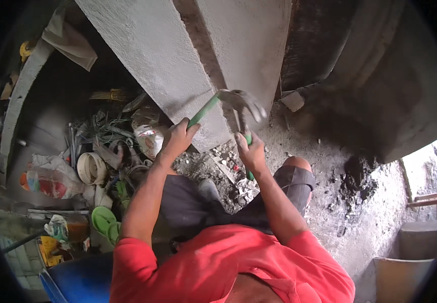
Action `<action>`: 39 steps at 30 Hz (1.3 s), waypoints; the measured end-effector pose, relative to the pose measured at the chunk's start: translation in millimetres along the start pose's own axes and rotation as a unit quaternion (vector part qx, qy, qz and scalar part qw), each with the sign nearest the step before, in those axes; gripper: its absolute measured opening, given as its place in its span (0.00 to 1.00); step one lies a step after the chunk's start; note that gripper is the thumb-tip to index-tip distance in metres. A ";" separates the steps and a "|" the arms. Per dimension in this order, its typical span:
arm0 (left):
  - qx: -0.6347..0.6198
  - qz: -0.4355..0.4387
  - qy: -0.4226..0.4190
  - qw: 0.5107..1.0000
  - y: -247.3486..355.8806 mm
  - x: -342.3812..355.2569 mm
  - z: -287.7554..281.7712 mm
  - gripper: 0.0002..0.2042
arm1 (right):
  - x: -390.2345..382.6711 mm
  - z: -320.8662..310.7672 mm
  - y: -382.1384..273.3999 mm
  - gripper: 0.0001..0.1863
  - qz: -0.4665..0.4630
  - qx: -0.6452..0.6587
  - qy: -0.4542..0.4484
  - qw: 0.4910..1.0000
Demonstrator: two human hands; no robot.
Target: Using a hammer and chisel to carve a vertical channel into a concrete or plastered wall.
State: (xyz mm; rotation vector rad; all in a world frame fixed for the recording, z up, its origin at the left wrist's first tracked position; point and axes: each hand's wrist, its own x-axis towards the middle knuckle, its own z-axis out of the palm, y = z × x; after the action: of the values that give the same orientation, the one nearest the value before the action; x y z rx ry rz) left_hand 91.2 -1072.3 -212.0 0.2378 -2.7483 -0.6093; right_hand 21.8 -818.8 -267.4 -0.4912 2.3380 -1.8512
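My left hand (pixel 179 135) is wrapped around the green handle (pixel 204 111) of a claw hammer. The hammer's curved metal head (pixel 242 100) is smeared by motion, just above my right hand. My right hand (pixel 251 151) is closed on a chisel (pixel 249 137) with a green grip; green shows above and below the fist. Its metal shaft rises toward the hammer head, which partly hides it, so I cannot tell whether they touch. Beyond both tools stands a grey plastered wall (pixel 150 55) with a long rough groove (pixel 202 48) running down it.
Broken rubble (pixel 228 169) lies at the wall's foot, between my legs. To the left are a white bucket (pixel 91 168), plastic bags, green slippers (pixel 103 220) and a blue container (pixel 82 278). A loose block (pixel 293 101) rests beside the wall on the right.
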 end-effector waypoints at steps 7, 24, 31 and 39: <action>-0.120 -0.068 0.051 0.989 46.4 15.7 -16.6 0.19 | 7.9 -75.9 -43.6 0.26 -0.007 0.123 0.002 0.992; 0.169 0.170 0.113 0.964 29.1 56.8 -29.8 0.11 | 45.5 -79.9 -212.1 0.20 -0.260 -0.174 0.044 0.949; 0.002 -0.101 0.026 0.995 57.4 55.3 -26.3 0.22 | 83.5 -64.9 -155.9 0.24 -0.191 -0.324 -0.001 0.927; -0.032 -0.053 0.100 0.993 67.3 29.8 -12.4 0.22 | 49.4 -96.8 -231.9 0.22 -0.272 -0.204 0.068 0.938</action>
State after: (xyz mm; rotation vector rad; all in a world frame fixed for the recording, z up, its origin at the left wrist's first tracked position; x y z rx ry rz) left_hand 61.3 -1023.5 -164.1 0.4089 -2.5316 -0.6624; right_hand -11.5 -791.5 -15.0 -1.2001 2.9160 -1.5993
